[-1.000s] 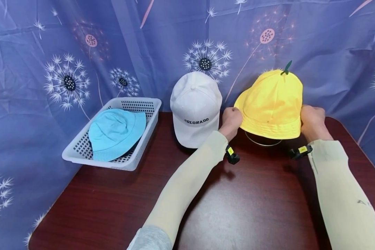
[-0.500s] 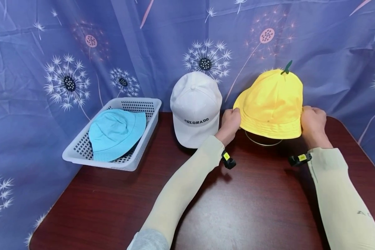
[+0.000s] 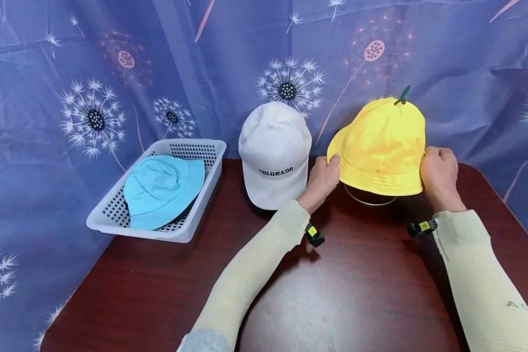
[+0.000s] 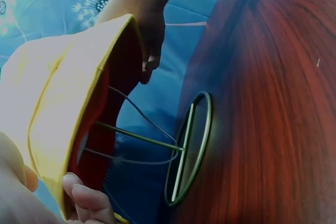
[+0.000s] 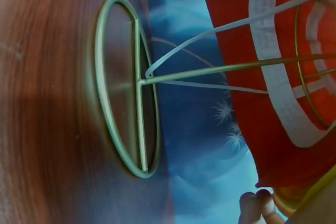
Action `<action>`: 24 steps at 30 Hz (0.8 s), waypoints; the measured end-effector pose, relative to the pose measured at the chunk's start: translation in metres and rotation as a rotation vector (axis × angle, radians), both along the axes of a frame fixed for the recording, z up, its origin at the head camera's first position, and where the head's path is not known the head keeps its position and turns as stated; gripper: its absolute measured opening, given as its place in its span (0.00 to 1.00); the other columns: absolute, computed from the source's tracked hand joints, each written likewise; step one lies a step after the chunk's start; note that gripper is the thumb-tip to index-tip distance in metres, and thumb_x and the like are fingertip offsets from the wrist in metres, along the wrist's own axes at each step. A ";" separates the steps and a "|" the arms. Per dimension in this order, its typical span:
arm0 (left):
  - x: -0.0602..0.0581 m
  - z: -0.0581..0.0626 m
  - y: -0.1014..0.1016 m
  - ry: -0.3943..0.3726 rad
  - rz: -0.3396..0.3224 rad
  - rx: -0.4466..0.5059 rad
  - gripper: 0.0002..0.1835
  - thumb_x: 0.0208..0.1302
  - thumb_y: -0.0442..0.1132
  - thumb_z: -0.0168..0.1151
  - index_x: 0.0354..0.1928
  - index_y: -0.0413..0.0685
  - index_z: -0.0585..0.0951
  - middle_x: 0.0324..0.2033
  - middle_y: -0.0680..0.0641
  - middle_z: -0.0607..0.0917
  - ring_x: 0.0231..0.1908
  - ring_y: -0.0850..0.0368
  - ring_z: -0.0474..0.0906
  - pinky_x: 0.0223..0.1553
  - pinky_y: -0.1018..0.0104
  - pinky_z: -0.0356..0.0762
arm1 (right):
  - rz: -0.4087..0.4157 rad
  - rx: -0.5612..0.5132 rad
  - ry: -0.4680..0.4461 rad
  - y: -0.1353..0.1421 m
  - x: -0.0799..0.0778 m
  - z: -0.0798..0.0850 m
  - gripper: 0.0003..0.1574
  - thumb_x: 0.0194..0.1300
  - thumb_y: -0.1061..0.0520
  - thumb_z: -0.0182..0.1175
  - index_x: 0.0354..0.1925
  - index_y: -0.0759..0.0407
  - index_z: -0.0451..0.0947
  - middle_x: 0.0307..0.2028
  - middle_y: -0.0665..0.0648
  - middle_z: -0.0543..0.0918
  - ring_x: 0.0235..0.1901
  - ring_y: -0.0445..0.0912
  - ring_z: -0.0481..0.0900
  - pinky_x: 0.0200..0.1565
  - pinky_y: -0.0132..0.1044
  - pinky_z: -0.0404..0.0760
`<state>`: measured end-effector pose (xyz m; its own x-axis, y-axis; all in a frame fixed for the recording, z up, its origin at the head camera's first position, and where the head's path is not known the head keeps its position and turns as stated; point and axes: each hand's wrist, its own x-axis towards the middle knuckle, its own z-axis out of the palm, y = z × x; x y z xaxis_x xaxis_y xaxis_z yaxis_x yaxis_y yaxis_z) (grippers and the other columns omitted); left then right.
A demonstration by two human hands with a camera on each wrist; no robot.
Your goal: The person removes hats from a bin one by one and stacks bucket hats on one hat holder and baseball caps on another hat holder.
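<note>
A yellow bucket hat (image 3: 380,146) with a green sprout on its crown sits over a thin metal stand (image 4: 208,129). My left hand (image 3: 320,180) pinches the brim's left edge, thumb on the outside and fingertips (image 4: 89,199) curled under it. On the opposite edge, my right hand (image 3: 440,172) grips the brim; some of its fingers (image 5: 251,207) show at the bottom of the right wrist view. The hat's red lining (image 5: 236,66) and a pale cord (image 5: 184,43) hanging down by the upright are visible from below. The stand's ring base rests on the table.
A white cap (image 3: 275,142) lettered COLORADO stands just left of my left hand. Farther left, a white plastic basket (image 3: 98,220) holds a light blue bucket hat (image 3: 160,188). The dark red table (image 3: 158,293) meets a blue flowered curtain (image 3: 229,63) behind.
My left wrist has dropped and shifted left, its thumb now showing at the brim. My right hand has shifted only slightly on the brim. The yellow hat stays nearly in place.
</note>
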<state>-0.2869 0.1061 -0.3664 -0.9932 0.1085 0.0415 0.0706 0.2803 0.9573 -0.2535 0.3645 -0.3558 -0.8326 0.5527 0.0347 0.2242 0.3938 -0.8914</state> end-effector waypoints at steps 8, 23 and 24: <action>0.010 0.002 -0.010 -0.003 -0.001 -0.103 0.31 0.82 0.58 0.46 0.71 0.42 0.69 0.27 0.50 0.84 0.28 0.55 0.81 0.39 0.62 0.77 | 0.022 0.134 0.056 -0.009 0.004 0.003 0.37 0.78 0.45 0.31 0.60 0.70 0.75 0.63 0.73 0.72 0.63 0.66 0.69 0.63 0.57 0.68; 0.026 0.010 -0.028 0.094 -0.080 -0.321 0.36 0.82 0.63 0.43 0.76 0.43 0.63 0.26 0.49 0.78 0.29 0.53 0.78 0.38 0.62 0.75 | -0.051 0.223 0.221 -0.043 0.022 0.018 0.31 0.80 0.46 0.35 0.60 0.65 0.73 0.52 0.56 0.69 0.60 0.59 0.65 0.63 0.50 0.65; 0.027 0.010 -0.029 0.105 -0.085 -0.324 0.36 0.83 0.63 0.43 0.75 0.42 0.64 0.28 0.48 0.79 0.30 0.53 0.78 0.38 0.63 0.75 | -0.064 0.226 0.235 -0.046 0.023 0.018 0.27 0.80 0.46 0.36 0.57 0.61 0.74 0.49 0.51 0.67 0.58 0.57 0.65 0.60 0.48 0.65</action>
